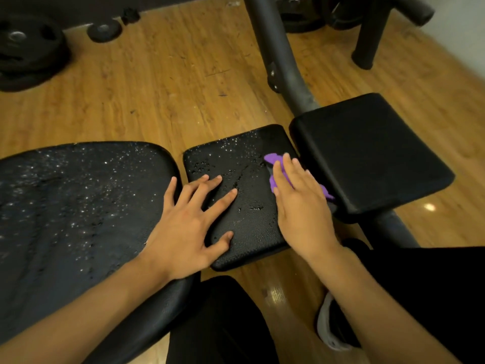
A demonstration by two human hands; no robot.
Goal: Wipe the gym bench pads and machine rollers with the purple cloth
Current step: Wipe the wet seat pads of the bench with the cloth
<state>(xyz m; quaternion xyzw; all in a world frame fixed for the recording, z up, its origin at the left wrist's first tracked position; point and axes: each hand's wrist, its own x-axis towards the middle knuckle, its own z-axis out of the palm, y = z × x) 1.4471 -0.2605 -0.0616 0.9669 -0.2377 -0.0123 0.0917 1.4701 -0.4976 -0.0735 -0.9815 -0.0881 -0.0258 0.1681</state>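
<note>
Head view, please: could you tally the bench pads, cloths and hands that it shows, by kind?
Bench pads: 3 (large wet pad, middle wet pad, dry right pad)
Purple cloth: 1
Hands: 2 (left hand, right hand)
Total: 6

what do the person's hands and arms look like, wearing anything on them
Both are bare. The left hand and right hand show no gloves, rings or watch. The left forearm and right forearm are uncovered, with no sleeve in view.
</note>
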